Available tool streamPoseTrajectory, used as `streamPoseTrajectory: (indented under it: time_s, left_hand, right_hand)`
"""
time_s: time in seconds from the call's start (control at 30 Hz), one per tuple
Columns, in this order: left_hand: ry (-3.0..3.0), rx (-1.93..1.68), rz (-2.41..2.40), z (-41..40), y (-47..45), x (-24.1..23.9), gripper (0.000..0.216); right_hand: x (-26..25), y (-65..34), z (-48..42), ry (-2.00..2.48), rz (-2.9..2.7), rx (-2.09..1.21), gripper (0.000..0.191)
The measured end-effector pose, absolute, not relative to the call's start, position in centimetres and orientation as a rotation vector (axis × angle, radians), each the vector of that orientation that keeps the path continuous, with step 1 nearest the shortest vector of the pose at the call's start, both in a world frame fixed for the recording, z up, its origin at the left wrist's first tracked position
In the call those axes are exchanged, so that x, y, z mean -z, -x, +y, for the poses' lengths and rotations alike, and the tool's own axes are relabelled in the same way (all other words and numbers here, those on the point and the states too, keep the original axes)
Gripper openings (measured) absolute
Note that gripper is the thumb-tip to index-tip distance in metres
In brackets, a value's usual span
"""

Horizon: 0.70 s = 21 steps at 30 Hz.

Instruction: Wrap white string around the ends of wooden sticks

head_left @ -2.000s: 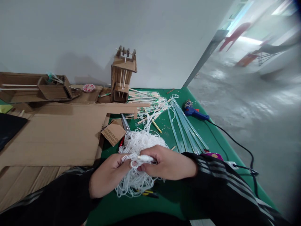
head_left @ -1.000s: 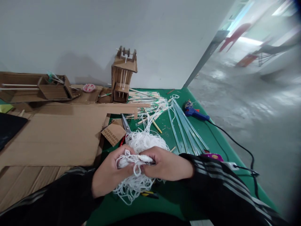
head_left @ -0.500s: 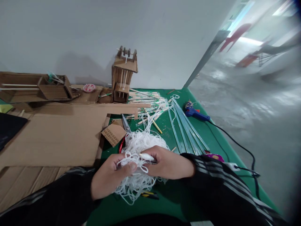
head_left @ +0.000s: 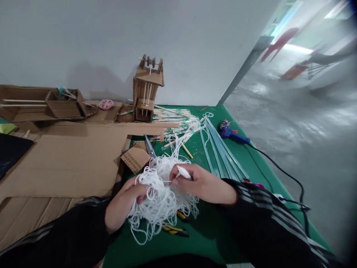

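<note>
A big tangle of white string lies over the green table in front of me. My left hand is closed around the left side of the tangle, its fingertips partly buried in the loops. My right hand grips a small stick wound with white string, its pale tip poking out past the thumb. A short strand runs from the tangle to the right fingers. Beneath the string, a black and yellow cutter shows in part.
Scissors and a cardboard scrap lie beyond the tangle. Clear glue sticks and a blue glue gun with a black cord are at right. Cardboard structures stand by the wall; a cardboard sheet covers the left side.
My left hand has moved slightly left and now grasps a bunch of loops. My right hand has shifted up and right with the wound stick, and more of the cutter shows.
</note>
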<state>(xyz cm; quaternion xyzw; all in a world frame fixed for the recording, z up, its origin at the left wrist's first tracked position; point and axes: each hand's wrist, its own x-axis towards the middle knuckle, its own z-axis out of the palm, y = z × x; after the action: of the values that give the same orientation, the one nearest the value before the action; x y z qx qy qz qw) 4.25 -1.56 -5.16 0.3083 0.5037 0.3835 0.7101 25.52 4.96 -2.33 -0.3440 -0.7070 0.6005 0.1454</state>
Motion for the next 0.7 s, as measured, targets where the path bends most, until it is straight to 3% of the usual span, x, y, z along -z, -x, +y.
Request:
streamPoseTrajectory:
  time_s: [0.17, 0.3, 0.53, 0.7]
  left_hand:
    - [-0.743, -0.844, 1.095, -1.5, -4.6, 5.0, 0.034]
    - [-0.818, -0.85, 1.08, -1.8, -4.9, 4.9, 0.045]
    - [-0.826, -0.817, 1.002, -1.9, -5.0, 5.3, 0.036]
    - [-0.811, -0.769, 0.965, -1.7, -4.6, 5.8, 0.037]
  right_hand:
    - [2.7, -25.8, 5.2, 1.024, -1.918, -1.71, 0.017]
    - [2.9, -25.5, 4.8, 0.952, -1.58, -1.89, 0.022]
    - [3.1, -25.1, 4.3, 0.652, -1.194, -2.27, 0.021]
    - [3.5, -24.7, 4.0, 0.742, -1.223, -2.193, 0.019]
